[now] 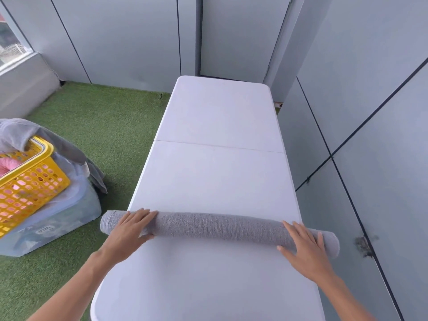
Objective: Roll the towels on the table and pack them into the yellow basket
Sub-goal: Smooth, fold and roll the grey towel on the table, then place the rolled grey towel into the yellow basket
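A grey towel (217,227) lies rolled into a long tube across the white table (217,172), both ends overhanging the table's sides. My left hand (129,230) rests flat on the roll near its left end, fingers straight. My right hand (305,244) presses flat on the roll near its right end. The yellow basket (34,179) stands off the table at the left on a pale container, with a pink rolled towel (5,166) inside.
A grey cloth (20,130) drapes behind the basket over the translucent container (69,214). Green artificial grass (104,126) covers the floor left of the table. Grey wall panels stand close along the table's right side and far end.
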`<state>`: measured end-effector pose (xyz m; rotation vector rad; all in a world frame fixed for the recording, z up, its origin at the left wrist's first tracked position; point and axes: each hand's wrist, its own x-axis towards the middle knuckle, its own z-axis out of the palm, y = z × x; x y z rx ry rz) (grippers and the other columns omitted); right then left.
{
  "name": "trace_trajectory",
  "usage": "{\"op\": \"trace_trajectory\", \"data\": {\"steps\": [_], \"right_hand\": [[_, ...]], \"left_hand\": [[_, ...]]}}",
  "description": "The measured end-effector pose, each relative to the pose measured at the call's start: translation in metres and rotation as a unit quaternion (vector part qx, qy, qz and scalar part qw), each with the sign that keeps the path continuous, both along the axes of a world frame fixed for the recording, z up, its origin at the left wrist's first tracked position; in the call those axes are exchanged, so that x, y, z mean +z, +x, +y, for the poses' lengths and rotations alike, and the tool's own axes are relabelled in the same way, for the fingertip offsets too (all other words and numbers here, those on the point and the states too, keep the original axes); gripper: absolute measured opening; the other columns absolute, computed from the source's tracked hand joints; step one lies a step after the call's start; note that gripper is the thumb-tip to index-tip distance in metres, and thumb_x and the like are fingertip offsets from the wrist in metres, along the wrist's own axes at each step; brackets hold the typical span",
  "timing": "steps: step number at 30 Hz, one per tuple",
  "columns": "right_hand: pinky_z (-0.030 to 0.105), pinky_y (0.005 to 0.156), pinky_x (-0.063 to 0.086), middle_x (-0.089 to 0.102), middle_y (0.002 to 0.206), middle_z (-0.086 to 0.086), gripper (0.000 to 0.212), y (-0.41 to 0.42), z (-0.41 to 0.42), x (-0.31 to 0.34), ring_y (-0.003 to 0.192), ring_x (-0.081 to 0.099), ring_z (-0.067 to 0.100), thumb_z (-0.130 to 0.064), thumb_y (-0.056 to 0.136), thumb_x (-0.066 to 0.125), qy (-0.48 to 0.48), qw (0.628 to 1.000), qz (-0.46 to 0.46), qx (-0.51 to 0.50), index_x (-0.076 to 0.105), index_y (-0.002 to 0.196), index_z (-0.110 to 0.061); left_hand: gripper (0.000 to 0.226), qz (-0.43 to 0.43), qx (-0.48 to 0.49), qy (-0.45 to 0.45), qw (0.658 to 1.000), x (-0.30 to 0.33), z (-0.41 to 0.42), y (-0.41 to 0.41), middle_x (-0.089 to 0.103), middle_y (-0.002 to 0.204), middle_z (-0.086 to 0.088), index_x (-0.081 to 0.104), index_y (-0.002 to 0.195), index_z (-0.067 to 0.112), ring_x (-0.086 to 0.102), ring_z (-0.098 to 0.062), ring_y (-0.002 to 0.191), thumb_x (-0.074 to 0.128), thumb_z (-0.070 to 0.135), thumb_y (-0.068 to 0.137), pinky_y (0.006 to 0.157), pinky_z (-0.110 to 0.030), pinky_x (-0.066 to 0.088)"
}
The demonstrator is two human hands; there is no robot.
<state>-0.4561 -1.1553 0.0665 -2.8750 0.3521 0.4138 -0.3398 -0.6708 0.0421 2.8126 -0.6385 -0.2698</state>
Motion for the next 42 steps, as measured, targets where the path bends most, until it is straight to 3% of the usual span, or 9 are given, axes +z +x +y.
{"op": "trace_trajectory", "data": {"steps": [3,6,8,15,21,25,31,36,42], "right_hand": [[0.044,0.113,0.017,0.048,0.137,-0.013,0.049,0.012,0.003,-0.004,0.133,0.037,0.012,-0.047,0.096,0.042,-0.036,0.998,-0.033,-0.038,0.032,0.143,-0.036],[0.041,0.092,0.042,0.064,0.113,-0.001,0.034,0.028,0.028,0.001,0.109,0.057,0.024,-0.044,0.098,0.035,-0.041,0.992,-0.036,-0.112,0.047,0.124,-0.024],[0.036,0.079,0.048,0.066,0.107,0.008,0.032,0.035,0.056,0.007,0.1,0.061,0.031,-0.041,0.1,0.034,-0.026,0.988,-0.023,-0.152,0.05,0.111,-0.016],[0.037,0.081,0.045,0.066,0.11,0.013,0.035,0.051,0.163,0.008,0.105,0.061,0.033,-0.038,0.101,0.036,0.085,0.989,-0.013,-0.117,0.055,0.11,-0.009],[0.039,0.084,0.047,0.066,0.108,0.015,0.032,0.044,0.157,0.005,0.103,0.061,0.034,-0.037,0.095,0.05,0.244,0.965,-0.015,-0.095,0.049,0.112,-0.01],[0.034,0.096,0.044,0.056,0.132,0.013,0.073,0.036,0.156,0.008,0.119,0.054,0.029,-0.043,0.091,0.055,0.27,0.959,0.031,-0.079,0.023,0.146,-0.008],[0.036,0.097,0.045,0.054,0.134,0.012,0.102,0.039,0.173,0.01,0.12,0.053,0.028,-0.061,0.07,0.067,0.284,0.955,0.07,-0.051,0.019,0.144,-0.01],[0.05,0.102,0.034,0.035,0.144,0.01,0.141,0.028,0.201,0.008,0.131,0.035,0.031,-0.08,0.049,0.067,0.175,0.974,0.136,0.057,-0.006,0.15,-0.015],[0.045,0.09,0.038,0.048,0.128,0.011,0.112,0.033,0.256,0.002,0.115,0.048,0.03,-0.059,0.066,0.07,-0.002,0.994,0.044,0.097,0.011,0.147,-0.009]], "left_hand": [[0.054,-0.005,0.05,-0.009,0.999,-0.001,-0.01,0.006,0.06,0.118,0.001,0.047,0.139,0.021,0.058,-0.027,0.111,0.064,0.027,0.089,0.095,-0.037,0.043],[0.037,-0.01,0.147,0.01,0.989,0.01,-0.036,0.008,0.063,0.102,-0.003,0.053,0.127,0.021,0.063,-0.032,0.095,0.056,0.036,0.093,0.075,-0.039,0.045],[0.031,0.008,0.224,0.004,0.975,0.018,-0.056,0.001,0.064,0.102,-0.004,0.053,0.115,0.022,0.062,-0.033,0.095,0.051,0.045,0.093,0.069,-0.038,0.041],[0.041,0.125,0.276,-0.085,0.949,0.026,-0.167,-0.048,0.064,0.107,-0.013,0.05,0.109,0.015,0.06,-0.037,0.101,0.051,0.052,0.091,0.076,-0.038,0.043],[0.046,0.184,0.302,-0.137,0.925,0.024,-0.176,-0.051,0.066,0.102,-0.015,0.049,0.111,0.01,0.061,-0.037,0.099,0.054,0.05,0.09,0.075,-0.037,0.042],[0.047,0.239,0.31,-0.173,0.904,0.024,-0.167,-0.042,0.067,0.101,-0.015,0.052,0.114,0.009,0.062,-0.035,0.094,0.053,0.05,0.091,0.085,-0.041,0.049],[0.022,0.355,0.314,-0.241,0.847,0.03,-0.153,-0.046,0.063,0.097,-0.018,0.047,0.101,0.006,0.069,-0.033,0.075,0.054,0.026,0.093,0.07,-0.046,0.06],[0.017,0.472,0.282,-0.234,0.802,0.043,-0.116,-0.056,0.07,0.086,-0.008,0.056,0.092,0.007,0.072,-0.019,0.077,0.058,0.024,0.094,0.077,-0.034,0.059],[0.032,0.479,0.233,-0.199,0.823,0.044,-0.066,-0.054,0.069,0.111,0.003,0.069,0.106,0.013,0.064,-0.014,0.103,0.044,0.032,0.099,0.091,-0.033,0.049]]}}
